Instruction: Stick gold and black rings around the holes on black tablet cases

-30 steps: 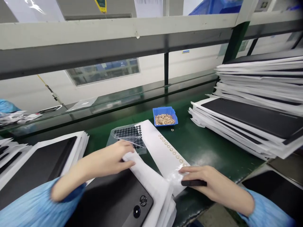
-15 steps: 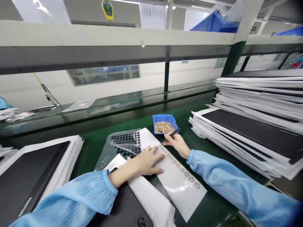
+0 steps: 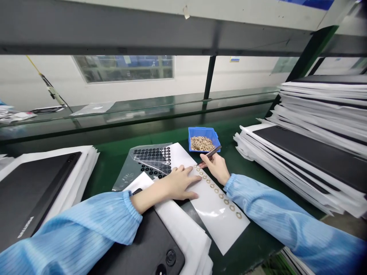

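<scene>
My left hand lies with fingers spread on a white sheet. A row of tan rings runs along that sheet's right edge. Near the row's far end, my right hand is closed on dark tweezers, their tip low at the sheet. Just beyond it sits a blue tray holding many small tan rings. Left of the sheet is a clear film with black rings. Under my left forearm rests a black panel beside folded white sheets.
Black panels with white sheets are stacked at the right and at the left. A shelf crosses above the green table. A clear bag lies on the back ledge.
The view has tilted down and shifted slightly, so the shelf fills more of the top. My left hand stays on the sheet, and my right hand keeps the tweezers near the row's far end.
</scene>
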The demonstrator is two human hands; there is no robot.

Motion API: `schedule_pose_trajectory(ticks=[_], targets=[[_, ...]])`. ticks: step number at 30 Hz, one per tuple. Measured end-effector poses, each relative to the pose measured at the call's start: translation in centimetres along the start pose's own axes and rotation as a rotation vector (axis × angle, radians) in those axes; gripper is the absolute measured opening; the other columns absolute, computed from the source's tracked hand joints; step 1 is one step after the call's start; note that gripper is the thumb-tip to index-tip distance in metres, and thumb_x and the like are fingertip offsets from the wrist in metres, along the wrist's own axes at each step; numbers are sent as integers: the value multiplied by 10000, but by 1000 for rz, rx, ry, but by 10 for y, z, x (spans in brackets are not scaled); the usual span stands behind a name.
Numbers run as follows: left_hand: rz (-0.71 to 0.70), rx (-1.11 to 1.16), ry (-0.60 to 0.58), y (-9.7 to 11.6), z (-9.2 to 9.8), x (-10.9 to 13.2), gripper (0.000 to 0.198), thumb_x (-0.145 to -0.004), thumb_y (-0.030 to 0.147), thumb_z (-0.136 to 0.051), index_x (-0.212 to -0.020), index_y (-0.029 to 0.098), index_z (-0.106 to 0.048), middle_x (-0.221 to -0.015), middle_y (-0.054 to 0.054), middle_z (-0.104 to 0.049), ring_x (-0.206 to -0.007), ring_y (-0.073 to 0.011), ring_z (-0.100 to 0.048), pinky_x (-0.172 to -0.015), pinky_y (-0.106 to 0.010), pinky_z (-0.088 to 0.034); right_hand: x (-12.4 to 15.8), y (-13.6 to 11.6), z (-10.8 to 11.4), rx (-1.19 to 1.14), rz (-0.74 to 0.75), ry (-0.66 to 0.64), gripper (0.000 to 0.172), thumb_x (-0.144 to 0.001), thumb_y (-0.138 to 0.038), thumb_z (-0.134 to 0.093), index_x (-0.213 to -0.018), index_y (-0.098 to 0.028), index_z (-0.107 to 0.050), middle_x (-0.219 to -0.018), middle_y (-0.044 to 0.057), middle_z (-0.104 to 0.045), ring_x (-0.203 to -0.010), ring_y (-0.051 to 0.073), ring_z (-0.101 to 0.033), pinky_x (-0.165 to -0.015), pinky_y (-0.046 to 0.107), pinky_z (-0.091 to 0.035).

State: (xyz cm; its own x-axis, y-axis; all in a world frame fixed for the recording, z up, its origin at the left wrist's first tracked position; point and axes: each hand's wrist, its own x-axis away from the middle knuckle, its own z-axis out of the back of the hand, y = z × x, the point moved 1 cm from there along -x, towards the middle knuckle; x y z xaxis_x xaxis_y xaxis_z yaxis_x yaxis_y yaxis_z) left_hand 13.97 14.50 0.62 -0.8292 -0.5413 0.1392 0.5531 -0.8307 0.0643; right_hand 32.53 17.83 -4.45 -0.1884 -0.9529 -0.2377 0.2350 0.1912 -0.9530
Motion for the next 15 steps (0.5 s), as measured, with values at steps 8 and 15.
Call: schedule_pose_trajectory(ticks=[8,15], targets=[[-25,7,-9,0,1,-4,586,-867,535,-505,-1370,247,-420,-1392,-168,-389,-1124,-362,-460,-920,-482,-368,22,-51,-1,-180,45,-46,340,-759,-491,-654,-736,-172,-538,-582,6,-646,-526,159,-659,-526,267,-563],[108,38,103,-13,32,54,355,-947,291,-425,-1191,69,-553,-1245,-186,-510,-1174,-292,-446,-990,-409,-350,94,-107,-28,-362,-150,-632,278,-819,-397,-637,-731,-174,-496,-501,-16,-628,-411,122,-614,-414,212,-520]])
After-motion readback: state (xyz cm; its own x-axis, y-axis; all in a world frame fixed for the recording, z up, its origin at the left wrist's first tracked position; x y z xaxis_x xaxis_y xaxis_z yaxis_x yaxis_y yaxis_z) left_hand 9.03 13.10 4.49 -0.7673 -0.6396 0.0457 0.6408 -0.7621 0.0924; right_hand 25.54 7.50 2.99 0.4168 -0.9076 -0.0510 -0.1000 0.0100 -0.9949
